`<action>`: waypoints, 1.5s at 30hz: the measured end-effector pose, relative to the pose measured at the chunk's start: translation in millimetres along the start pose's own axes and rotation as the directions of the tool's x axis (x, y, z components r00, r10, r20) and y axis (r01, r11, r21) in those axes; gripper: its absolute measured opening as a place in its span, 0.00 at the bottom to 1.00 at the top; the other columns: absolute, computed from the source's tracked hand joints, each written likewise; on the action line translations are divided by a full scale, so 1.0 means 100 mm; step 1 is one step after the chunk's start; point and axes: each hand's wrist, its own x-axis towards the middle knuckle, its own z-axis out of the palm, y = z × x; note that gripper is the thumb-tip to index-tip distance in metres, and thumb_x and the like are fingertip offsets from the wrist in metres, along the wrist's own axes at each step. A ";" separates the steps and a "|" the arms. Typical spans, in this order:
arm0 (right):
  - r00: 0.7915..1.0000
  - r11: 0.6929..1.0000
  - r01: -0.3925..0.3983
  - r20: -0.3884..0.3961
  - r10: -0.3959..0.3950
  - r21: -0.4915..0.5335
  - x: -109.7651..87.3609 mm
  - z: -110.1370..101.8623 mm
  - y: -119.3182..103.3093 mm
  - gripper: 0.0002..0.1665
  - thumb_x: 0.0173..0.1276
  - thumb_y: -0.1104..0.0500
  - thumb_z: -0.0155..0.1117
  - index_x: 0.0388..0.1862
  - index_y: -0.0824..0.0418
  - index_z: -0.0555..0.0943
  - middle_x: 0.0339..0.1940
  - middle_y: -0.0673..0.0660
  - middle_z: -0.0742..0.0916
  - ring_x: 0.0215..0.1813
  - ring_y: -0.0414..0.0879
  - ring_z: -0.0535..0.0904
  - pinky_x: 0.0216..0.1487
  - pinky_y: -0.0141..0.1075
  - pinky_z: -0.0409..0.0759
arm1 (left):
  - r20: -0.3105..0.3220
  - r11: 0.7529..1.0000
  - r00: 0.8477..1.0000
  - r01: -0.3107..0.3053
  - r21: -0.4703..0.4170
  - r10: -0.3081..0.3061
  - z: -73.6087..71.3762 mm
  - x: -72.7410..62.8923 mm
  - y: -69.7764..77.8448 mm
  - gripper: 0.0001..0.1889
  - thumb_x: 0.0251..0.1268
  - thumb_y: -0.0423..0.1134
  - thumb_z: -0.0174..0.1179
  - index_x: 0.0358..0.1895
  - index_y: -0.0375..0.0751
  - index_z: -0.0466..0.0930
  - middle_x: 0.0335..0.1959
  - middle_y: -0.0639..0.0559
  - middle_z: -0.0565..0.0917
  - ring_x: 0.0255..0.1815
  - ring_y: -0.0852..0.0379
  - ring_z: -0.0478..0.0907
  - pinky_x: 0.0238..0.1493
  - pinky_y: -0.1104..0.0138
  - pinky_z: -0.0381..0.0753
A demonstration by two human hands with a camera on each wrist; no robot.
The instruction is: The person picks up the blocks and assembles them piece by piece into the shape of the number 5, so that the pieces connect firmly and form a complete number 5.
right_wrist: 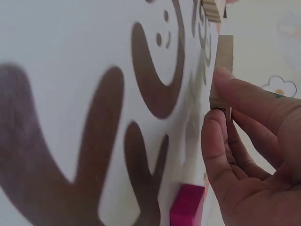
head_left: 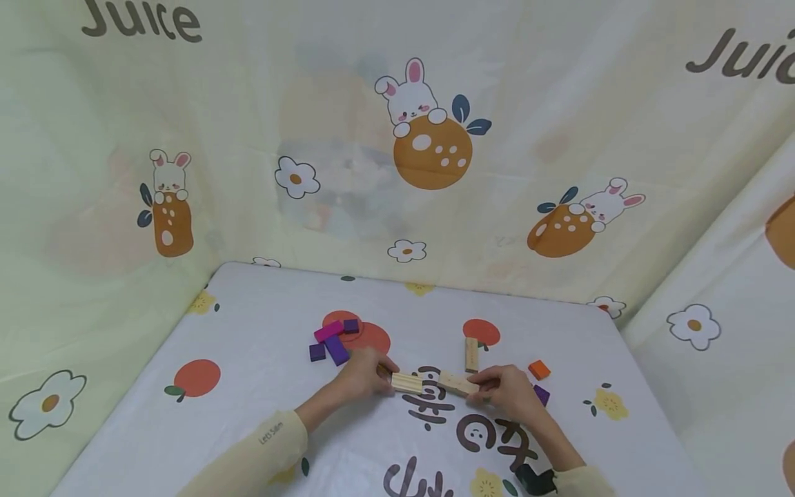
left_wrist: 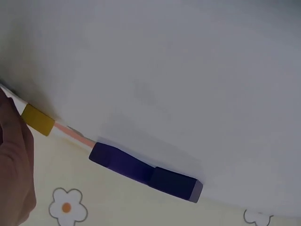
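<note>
Near the middle of the table, my left hand (head_left: 363, 376) pinches the left end of a pale wooden block group (head_left: 407, 383), whose top shows parallel lines. A yellow block (left_wrist: 38, 119) is beside the left fingers in the left wrist view. My right hand (head_left: 512, 393) holds the right end of a pale wooden block (head_left: 456, 383) between thumb and fingers. That block (right_wrist: 225, 54) also shows in the right wrist view. A small gap separates the two hands' blocks. Another wooden block (head_left: 471, 355) lies just beyond the right-hand block.
Left of centre lie a pink block (head_left: 329, 331), a long purple block (head_left: 337, 350) and small dark purple blocks (head_left: 317, 353). An orange block (head_left: 539, 370) and a purple block (head_left: 542, 395) lie right of the right hand. Printed cloth covers the table and hangs behind it.
</note>
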 end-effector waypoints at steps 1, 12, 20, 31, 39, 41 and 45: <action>1.000 1.000 -0.001 0.002 0.001 -0.001 -0.01 0.02 -0.01 0.17 0.53 0.65 0.86 0.42 0.59 0.93 0.31 0.51 0.89 0.33 0.42 0.80 0.32 0.28 0.77 | -0.001 1.000 1.000 -0.007 0.028 0.007 0.02 0.00 0.00 0.18 0.51 0.26 0.80 0.49 0.33 0.91 0.40 0.46 0.91 0.33 0.62 0.77 0.34 0.74 0.75; 1.000 0.999 -0.012 -0.008 0.012 -0.030 -0.03 0.13 -0.07 0.17 0.54 0.65 0.85 0.43 0.61 0.92 0.32 0.52 0.89 0.32 0.42 0.79 0.32 0.31 0.80 | -0.039 0.950 0.996 -0.059 0.305 0.074 0.09 -0.01 0.02 0.15 0.57 0.32 0.78 0.48 0.37 0.92 0.41 0.49 0.88 0.40 0.60 0.76 0.46 0.65 0.79; 0.999 1.000 -0.030 0.017 0.031 -0.005 -0.03 0.09 -0.09 0.20 0.54 0.63 0.86 0.48 0.62 0.91 0.34 0.52 0.90 0.34 0.42 0.81 0.36 0.33 0.84 | 0.005 0.933 0.998 -0.058 0.354 0.060 0.01 0.00 0.06 0.22 0.54 0.38 0.81 0.53 0.38 0.90 0.45 0.49 0.87 0.42 0.60 0.78 0.47 0.65 0.81; 0.999 0.999 -0.054 0.005 0.054 -0.005 -0.09 0.06 -0.01 0.18 0.58 0.61 0.84 0.48 0.61 0.91 0.38 0.52 0.92 0.35 0.41 0.82 0.35 0.29 0.80 | 0.035 0.864 0.982 -0.178 0.471 0.184 0.06 0.04 0.16 0.12 0.67 0.42 0.73 0.50 0.42 0.92 0.38 0.53 0.85 0.36 0.63 0.74 0.39 0.71 0.76; 0.999 1.000 -0.022 -0.031 0.021 -0.020 -0.06 0.12 -0.06 0.14 0.60 0.62 0.82 0.46 0.60 0.92 0.41 0.55 0.93 0.35 0.41 0.81 0.34 0.29 0.82 | -0.046 0.898 0.996 -0.048 0.438 0.075 0.14 0.02 0.16 0.19 0.65 0.45 0.75 0.55 0.39 0.89 0.39 0.50 0.87 0.36 0.61 0.75 0.38 0.68 0.78; 0.999 1.000 -0.004 -0.041 0.002 -0.030 -0.04 0.14 -0.09 0.14 0.61 0.62 0.82 0.46 0.61 0.92 0.42 0.56 0.93 0.35 0.41 0.82 0.35 0.30 0.84 | -0.064 0.897 0.995 -0.036 0.440 0.071 0.15 0.03 0.17 0.19 0.66 0.45 0.74 0.55 0.38 0.88 0.39 0.50 0.87 0.35 0.61 0.75 0.37 0.68 0.77; 0.998 0.999 0.014 -0.067 -0.017 -0.040 -0.01 0.16 -0.14 0.13 0.62 0.62 0.81 0.46 0.61 0.92 0.42 0.57 0.94 0.36 0.41 0.84 0.37 0.32 0.85 | -0.086 0.910 0.995 -0.012 0.414 0.052 0.20 0.05 0.19 0.14 0.68 0.45 0.71 0.44 0.35 0.86 0.28 0.51 0.82 0.28 0.61 0.71 0.29 0.69 0.70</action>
